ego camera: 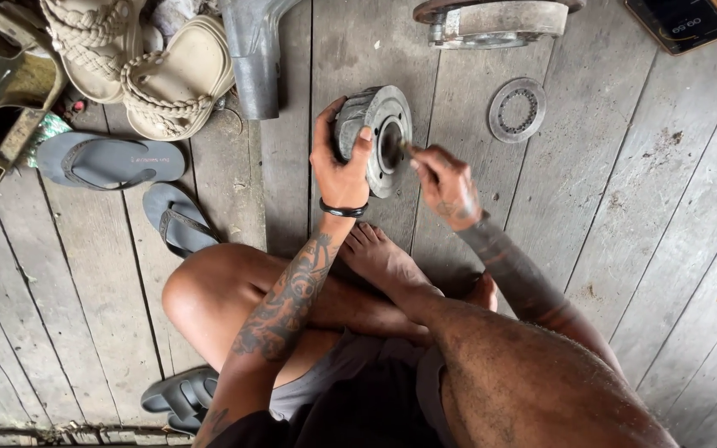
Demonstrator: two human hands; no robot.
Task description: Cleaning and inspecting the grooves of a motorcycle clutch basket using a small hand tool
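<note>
I sit cross-legged on grey wooden floorboards. My left hand [338, 166] grips a round grey metal drum part [379, 133] and holds it upright on its edge on the floor. My right hand [446, 184] is closed on a small thin tool whose tip reaches into the part's centre hole. A black band circles my left wrist. My bare foot [379, 257] rests just below the part.
A flat toothed metal ring [517, 109] lies to the right of the part. A larger metal wheel part [491, 18] sits at the top edge, a grey metal pipe [255, 58] at upper middle. Sandals [168, 79] and flip-flops [105, 159] lie at left. A phone [680, 21] is at top right.
</note>
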